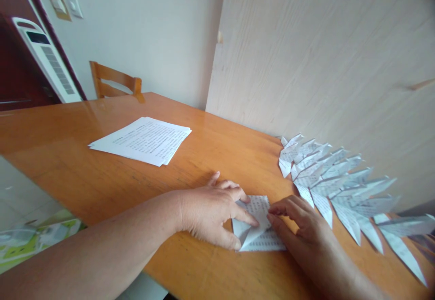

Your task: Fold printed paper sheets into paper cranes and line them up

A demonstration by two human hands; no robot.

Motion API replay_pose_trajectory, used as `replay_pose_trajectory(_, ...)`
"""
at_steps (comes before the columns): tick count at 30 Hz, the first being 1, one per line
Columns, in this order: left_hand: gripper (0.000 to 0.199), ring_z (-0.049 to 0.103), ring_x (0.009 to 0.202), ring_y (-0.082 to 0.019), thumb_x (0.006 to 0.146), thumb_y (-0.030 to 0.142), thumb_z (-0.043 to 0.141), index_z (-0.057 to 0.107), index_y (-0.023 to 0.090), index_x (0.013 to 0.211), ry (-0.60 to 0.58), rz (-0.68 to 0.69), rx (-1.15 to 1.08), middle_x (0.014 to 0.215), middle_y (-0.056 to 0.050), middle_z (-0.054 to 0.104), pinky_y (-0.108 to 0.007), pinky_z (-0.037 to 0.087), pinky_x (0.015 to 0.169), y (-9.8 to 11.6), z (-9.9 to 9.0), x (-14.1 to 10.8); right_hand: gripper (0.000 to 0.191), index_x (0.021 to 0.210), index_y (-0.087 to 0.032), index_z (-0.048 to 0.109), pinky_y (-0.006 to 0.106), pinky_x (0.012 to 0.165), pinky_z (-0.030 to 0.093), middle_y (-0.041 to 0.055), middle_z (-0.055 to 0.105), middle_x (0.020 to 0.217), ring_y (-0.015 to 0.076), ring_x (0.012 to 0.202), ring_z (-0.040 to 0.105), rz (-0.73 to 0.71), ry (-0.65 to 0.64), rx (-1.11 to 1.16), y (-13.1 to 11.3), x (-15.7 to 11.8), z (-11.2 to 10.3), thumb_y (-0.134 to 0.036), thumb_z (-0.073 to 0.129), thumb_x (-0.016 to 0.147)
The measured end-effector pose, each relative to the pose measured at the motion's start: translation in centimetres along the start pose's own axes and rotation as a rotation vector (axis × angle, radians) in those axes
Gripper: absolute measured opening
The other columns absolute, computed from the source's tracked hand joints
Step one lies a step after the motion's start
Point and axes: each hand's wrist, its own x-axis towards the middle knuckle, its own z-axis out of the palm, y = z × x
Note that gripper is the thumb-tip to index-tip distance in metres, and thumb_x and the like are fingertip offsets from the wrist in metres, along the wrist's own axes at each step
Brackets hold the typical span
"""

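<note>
A partly folded sheet of printed paper (256, 207) lies on the wooden table in front of me, one flap raised slightly at its front left. My left hand (217, 214) rests across its left side, fingers spread and pressing on it. At the sheet's right edge, my right hand (302, 227) pinches the paper between thumb and forefinger. Its other fingers curl behind and are partly hidden. To the right, several folded paper pieces (319, 168) of the same printed paper stand in rows, pointed ends up.
A stack of printed sheets (146, 141) lies farther back on the wooden table (217, 141). Behind the table are a wooden chair (117, 80) and a pale wood panel (306, 50). At the lower left, a green and white item (44, 239) sits below the table edge.
</note>
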Motion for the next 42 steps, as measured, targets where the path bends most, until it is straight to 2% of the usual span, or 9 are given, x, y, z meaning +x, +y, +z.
replay_pose_trajectory(2, 0.052, 0.032, 0.141, -0.036, 0.080, 0.052, 0.069, 0.058, 0.050, 0.131, -0.002, 0.004, 0.006, 0.146, -0.004, 0.048, -0.072, 0.002, 0.111, 0.0, 0.0, 0.0, 0.014, 0.092, -0.028, 0.066, 0.035, 0.080, 0.052, 0.0042, 0.067, 0.096, 0.0221, 0.092, 0.063, -0.058, -0.069, 0.029, -1.0, -0.5, -0.8, -0.026, 0.053, 0.096)
replay_pose_trajectory(5, 0.052, 0.031, 0.141, -0.038, 0.080, 0.052, 0.069, 0.059, 0.049, 0.131, -0.002, 0.004, 0.004, 0.148, -0.003, 0.047, -0.072, 0.002, 0.110, 0.0, 0.0, 0.0, 0.017, 0.097, -0.032, 0.069, 0.031, 0.074, 0.056, 0.0028, 0.069, 0.098, 0.0200, 0.089, 0.066, -0.157, -0.244, 0.059, -3.0, -1.1, -1.8, -0.022, 0.055, 0.094)
replay_pose_trajectory(9, 0.052, 0.033, 0.140, -0.038, 0.079, 0.054, 0.070, 0.059, 0.049, 0.130, 0.000, 0.002, -0.016, 0.147, -0.001, 0.048, -0.070, 0.000, 0.112, -0.1, 0.0, 0.1, 0.025, 0.107, -0.034, 0.071, 0.033, 0.075, 0.060, 0.0037, 0.072, 0.102, 0.0223, 0.092, 0.069, -0.245, -0.294, 0.072, -4.5, -1.4, -2.2, -0.020, 0.058, 0.091)
replay_pose_trajectory(15, 0.053, 0.034, 0.138, -0.038, 0.080, 0.056, 0.067, 0.058, 0.049, 0.132, 0.013, 0.022, 0.011, 0.145, -0.003, 0.050, -0.072, 0.005, 0.110, -0.1, 0.1, 0.0, 0.033, 0.112, -0.033, 0.069, 0.040, 0.084, 0.062, 0.0056, 0.073, 0.108, 0.0272, 0.098, 0.070, -0.303, -0.380, -0.012, -4.6, -1.4, -1.7, -0.014, 0.060, 0.086)
replay_pose_trajectory(22, 0.053, 0.035, 0.138, -0.038, 0.080, 0.057, 0.066, 0.058, 0.050, 0.132, 0.013, 0.020, 0.017, 0.145, -0.003, 0.050, -0.072, 0.006, 0.110, -0.1, 0.0, 0.0, 0.035, 0.113, -0.032, 0.069, 0.038, 0.084, 0.064, 0.0054, 0.073, 0.112, 0.0299, 0.106, 0.069, -0.334, -0.352, -0.030, -4.1, -1.3, -1.3, -0.016, 0.067, 0.082)
replay_pose_trajectory(33, 0.053, 0.033, 0.139, -0.039, 0.082, 0.056, 0.065, 0.056, 0.048, 0.134, 0.009, 0.031, 0.032, 0.146, -0.005, 0.048, -0.074, 0.006, 0.108, -0.1, 0.1, 0.0, 0.048, 0.130, -0.031, 0.063, 0.034, 0.092, 0.061, 0.0057, 0.072, 0.120, 0.0272, 0.114, 0.067, -0.428, -0.268, -0.060, -2.6, -1.9, -0.7, -0.020, 0.071, 0.083)
replay_pose_trajectory(38, 0.054, 0.032, 0.139, -0.038, 0.082, 0.053, 0.067, 0.055, 0.050, 0.135, -0.011, 0.021, 0.034, 0.146, -0.004, 0.048, -0.072, 0.005, 0.109, -0.1, 0.0, 0.0, 0.043, 0.128, -0.021, 0.065, 0.031, 0.094, 0.059, 0.0089, 0.071, 0.121, 0.0253, 0.115, 0.066, -0.512, -0.269, -0.183, -2.8, -1.8, -0.8, -0.017, 0.066, 0.085)
replay_pose_trajectory(42, 0.055, 0.033, 0.139, -0.037, 0.082, 0.054, 0.066, 0.052, 0.053, 0.136, -0.010, 0.025, 0.046, 0.146, -0.003, 0.048, -0.072, 0.006, 0.109, -0.1, 0.0, 0.0, 0.036, 0.120, -0.021, 0.069, 0.031, 0.092, 0.060, 0.0083, 0.073, 0.116, 0.0243, 0.109, 0.069, -0.501, -0.261, -0.217, -3.2, -1.7, -1.0, -0.018, 0.064, 0.085)
